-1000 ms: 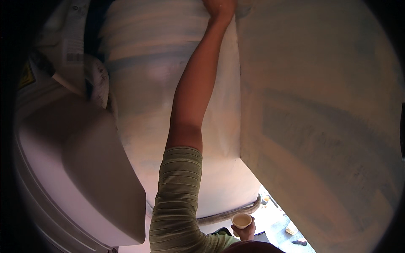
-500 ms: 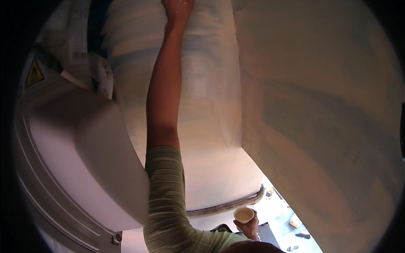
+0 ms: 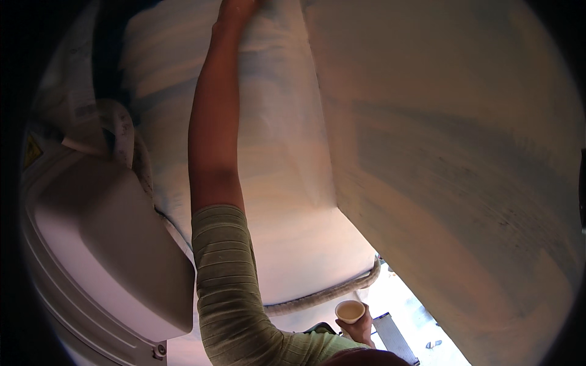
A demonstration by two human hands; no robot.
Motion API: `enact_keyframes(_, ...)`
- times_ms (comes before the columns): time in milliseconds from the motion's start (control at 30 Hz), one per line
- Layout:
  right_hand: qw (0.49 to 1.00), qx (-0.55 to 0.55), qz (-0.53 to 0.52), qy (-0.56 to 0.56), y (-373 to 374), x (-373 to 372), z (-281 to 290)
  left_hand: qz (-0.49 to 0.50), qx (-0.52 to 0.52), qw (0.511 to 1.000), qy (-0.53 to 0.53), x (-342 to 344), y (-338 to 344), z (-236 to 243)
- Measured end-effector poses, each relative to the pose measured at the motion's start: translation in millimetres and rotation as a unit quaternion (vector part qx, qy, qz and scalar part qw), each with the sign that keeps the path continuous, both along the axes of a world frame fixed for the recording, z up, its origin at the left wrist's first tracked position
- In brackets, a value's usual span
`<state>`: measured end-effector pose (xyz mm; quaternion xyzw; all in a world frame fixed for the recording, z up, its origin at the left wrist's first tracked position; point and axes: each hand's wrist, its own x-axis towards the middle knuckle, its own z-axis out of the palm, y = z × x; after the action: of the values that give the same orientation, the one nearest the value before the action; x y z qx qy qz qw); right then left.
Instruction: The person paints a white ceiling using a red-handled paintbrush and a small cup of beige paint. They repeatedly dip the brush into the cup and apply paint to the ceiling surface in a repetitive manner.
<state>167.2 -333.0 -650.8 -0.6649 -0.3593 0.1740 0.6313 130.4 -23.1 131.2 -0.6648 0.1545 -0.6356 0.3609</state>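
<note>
The pale cup is sitting low in the view, with the right hand's grip clamping around its side. The left hand is reaching up before the pale wall; its fingers are passing out of view, so I cannot tell its grip. A curved pipe is running near the cup.

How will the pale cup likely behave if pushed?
The pale cup looks thin-rimmed, so probably light. Held by the right hand, it may tilt rather than slide. Its top is open, so anything inside could spill.
</note>
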Motion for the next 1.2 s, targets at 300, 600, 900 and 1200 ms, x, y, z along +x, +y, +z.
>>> enact_keyframes(300,0.998,-0.030,-0.039,-0.032,-2,21,-17,0.068,-0.035,0.997,0.024,10,-1,-34)
enact_keyframes(600,0.999,-0.024,-0.022,-0.025,-6,26,-7,0.168,-0.090,0.978,0.079,-1,-28,-185)
enact_keyframes(900,0.999,-0.030,-0.014,0.020,-16,11,-26,0.221,-0.154,0.952,0.144,-10,-47,-384)
enact_keyframes(1200,0.999,-0.030,-0.031,0.000,-29,10,-29,0.103,-0.218,0.951,0.192,-27,-86,-434)
